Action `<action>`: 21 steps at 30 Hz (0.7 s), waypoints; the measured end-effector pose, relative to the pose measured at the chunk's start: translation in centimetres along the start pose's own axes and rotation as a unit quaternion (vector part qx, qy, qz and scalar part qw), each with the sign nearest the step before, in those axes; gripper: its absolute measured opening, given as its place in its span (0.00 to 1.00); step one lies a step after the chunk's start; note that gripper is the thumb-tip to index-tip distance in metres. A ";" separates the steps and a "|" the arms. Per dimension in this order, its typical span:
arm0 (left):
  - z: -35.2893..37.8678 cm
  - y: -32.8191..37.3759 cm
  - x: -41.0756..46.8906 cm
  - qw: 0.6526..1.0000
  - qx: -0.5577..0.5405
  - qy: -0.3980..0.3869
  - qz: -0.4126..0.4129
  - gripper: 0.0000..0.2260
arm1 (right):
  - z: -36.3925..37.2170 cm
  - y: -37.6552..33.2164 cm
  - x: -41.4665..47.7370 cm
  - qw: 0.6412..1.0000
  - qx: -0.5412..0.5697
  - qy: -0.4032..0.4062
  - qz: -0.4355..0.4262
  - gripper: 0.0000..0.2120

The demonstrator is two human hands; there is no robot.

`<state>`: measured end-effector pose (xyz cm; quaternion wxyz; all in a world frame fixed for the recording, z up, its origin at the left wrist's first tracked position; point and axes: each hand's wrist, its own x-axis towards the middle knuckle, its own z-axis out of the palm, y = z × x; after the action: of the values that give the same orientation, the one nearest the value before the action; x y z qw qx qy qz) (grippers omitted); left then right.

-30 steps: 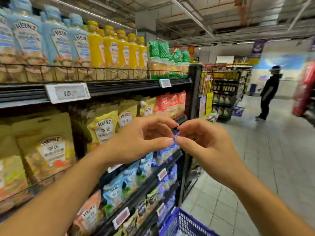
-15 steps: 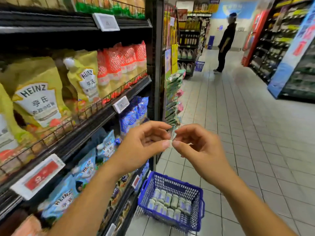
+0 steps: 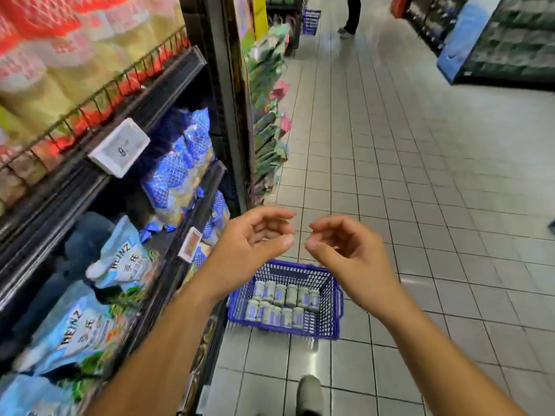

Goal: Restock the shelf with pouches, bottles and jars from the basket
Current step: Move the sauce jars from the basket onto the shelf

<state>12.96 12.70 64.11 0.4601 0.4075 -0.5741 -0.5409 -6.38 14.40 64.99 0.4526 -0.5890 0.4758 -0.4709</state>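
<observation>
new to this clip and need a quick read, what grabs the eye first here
Two bare hands, the left hand and right hand, hover mid-frame, fingers loosely curled, holding nothing. Just below them a blue basket sits on the tiled floor with rows of small jars inside. Blue Heinz pouches fill the shelves at left.

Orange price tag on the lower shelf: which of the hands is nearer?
Left. The left hand is just right of the price tag; the right hand is farther right, beyond it.

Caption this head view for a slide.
Left hand and right hand hover empty above blue basket of jars beside shelf.
</observation>
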 end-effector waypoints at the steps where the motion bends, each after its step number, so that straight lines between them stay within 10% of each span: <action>1: -0.2 -0.7 0.8 1.000 0.007 -0.004 -0.007 0.15 | -0.2 0.8 0.7 1.000 0.003 -0.001 0.010 0.10; 21: -0.7 -21.9 15.5 0.963 -0.021 0.074 -0.260 0.15 | -6.8 20.1 14.7 0.977 -0.004 -0.047 0.209 0.09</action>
<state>9.17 -4.21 43.61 0.3529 0.5721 -0.4015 -0.6221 -14.22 -3.43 48.05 0.5605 -0.5001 0.5684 -0.3356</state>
